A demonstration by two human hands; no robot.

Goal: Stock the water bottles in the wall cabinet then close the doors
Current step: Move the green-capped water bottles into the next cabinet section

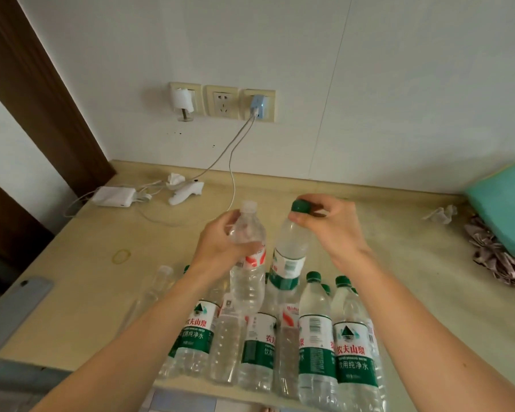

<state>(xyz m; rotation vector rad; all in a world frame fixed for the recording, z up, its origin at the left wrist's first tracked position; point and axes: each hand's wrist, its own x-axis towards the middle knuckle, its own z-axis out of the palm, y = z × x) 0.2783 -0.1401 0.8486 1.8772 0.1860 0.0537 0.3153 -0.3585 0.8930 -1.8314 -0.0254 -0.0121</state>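
While left hand [220, 242] grips white-capped bottle [247, 263], right hand [330, 227] pinches green-capped bottle [289, 254] by its top.

bottles [315, 337] clear glossy plastic, paper-ish labels | worktop [399, 263] matt beige, smooth | door frame [42, 93] dark wood | wall [280, 40] matt white

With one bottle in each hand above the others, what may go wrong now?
1. The right hand holds the green-cap bottle only by its cap, so it may swing or slip.
2. If either it or the clear-cap bottle in the left hand drops, the standing bottles near the table edge may topple.
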